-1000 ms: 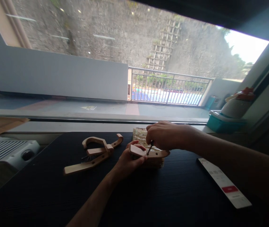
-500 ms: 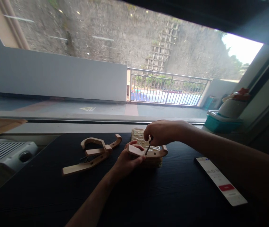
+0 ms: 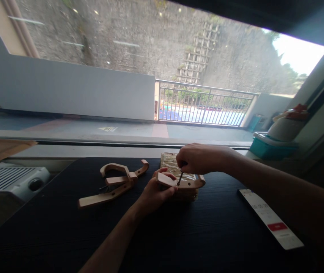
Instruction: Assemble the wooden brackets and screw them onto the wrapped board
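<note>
My left hand [image 3: 158, 188] is closed around one end of a pale curved wooden piece [image 3: 189, 184], which has holes along it and a hooked right end. The piece rests over a plastic-wrapped, straw-coloured block [image 3: 170, 161]. My right hand [image 3: 192, 158] grips a small screwdriver [image 3: 181, 175] from above, its handle mostly hidden in the fingers. The dark shaft slants down, its tip at a hole in the wooden piece beside my left fingers. To the left lie more curved wooden pieces [image 3: 119, 180], with a few dark thin bits, perhaps screws, among them.
A phone [image 3: 272, 220] showing a timer lies on the black table [image 3: 176, 239] at right. Behind it stand a teal box [image 3: 272, 147] and a white container [image 3: 287, 127] with a red top. A white slatted appliance [image 3: 11, 185] is beyond the table's left edge.
The view has shifted slightly, so everything sits a little further right. My right hand stays on the screwdriver, its fingers turned a little. My left hand keeps its hold on the wooden piece.
</note>
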A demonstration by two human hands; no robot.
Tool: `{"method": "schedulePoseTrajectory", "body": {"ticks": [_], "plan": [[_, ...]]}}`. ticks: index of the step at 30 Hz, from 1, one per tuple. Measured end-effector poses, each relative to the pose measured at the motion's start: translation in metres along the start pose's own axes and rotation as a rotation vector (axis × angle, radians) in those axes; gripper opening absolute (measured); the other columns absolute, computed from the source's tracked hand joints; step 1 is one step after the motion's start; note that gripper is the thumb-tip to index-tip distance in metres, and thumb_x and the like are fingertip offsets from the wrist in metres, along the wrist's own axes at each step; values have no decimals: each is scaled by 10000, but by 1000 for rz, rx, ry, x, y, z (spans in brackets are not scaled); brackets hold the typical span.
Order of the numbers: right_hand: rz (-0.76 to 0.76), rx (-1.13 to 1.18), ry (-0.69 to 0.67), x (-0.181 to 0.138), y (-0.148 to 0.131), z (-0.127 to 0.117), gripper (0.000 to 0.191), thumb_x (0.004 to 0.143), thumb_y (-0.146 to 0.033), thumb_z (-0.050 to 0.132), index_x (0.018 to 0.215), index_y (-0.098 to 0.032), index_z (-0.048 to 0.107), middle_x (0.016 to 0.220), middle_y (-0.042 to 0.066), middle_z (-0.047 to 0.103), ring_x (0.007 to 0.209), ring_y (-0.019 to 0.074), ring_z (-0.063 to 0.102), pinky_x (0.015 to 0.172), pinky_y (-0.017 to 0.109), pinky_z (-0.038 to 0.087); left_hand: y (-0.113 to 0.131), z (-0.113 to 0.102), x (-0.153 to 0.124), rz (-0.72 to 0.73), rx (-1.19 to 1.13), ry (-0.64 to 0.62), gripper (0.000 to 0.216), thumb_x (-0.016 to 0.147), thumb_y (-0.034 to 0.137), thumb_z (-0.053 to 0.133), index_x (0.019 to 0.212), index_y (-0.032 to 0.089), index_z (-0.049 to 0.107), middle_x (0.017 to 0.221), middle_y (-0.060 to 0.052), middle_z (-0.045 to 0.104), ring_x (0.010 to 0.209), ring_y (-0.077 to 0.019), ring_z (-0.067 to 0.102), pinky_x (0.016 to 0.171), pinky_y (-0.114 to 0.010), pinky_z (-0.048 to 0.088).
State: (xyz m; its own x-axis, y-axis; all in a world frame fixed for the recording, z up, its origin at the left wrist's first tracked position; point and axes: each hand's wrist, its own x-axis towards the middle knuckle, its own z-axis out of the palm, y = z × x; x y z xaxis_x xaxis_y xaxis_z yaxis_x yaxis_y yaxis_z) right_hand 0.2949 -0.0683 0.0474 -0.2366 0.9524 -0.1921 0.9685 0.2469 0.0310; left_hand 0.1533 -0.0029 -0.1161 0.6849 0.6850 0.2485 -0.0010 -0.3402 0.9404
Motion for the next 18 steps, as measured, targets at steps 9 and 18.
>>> {"method": "schedulePoseTrajectory", "body": {"ticks": [9, 18], "plan": [[-42, 91, 100, -11, 18, -1, 232, 704, -165, 559, 904, -202, 671, 872, 19, 663, 687, 117, 540, 588, 229, 379, 1, 1, 0, 3, 20, 14, 250, 668, 295, 703, 897, 199, 673, 1248, -99, 528, 1308, -296, 348, 1062, -414, 324], [-87, 142, 151, -12, 23, 4, 216, 794, -226, 480, 829, -177, 688, 732, 3, 654, 575, 86, 490, 555, 236, 348, -2, 0, 1, 48, 26, -2, 244, 693, 284, 684, 922, 205, 658, 1147, -92, 593, 1319, -280, 330, 1074, -421, 306]]}}
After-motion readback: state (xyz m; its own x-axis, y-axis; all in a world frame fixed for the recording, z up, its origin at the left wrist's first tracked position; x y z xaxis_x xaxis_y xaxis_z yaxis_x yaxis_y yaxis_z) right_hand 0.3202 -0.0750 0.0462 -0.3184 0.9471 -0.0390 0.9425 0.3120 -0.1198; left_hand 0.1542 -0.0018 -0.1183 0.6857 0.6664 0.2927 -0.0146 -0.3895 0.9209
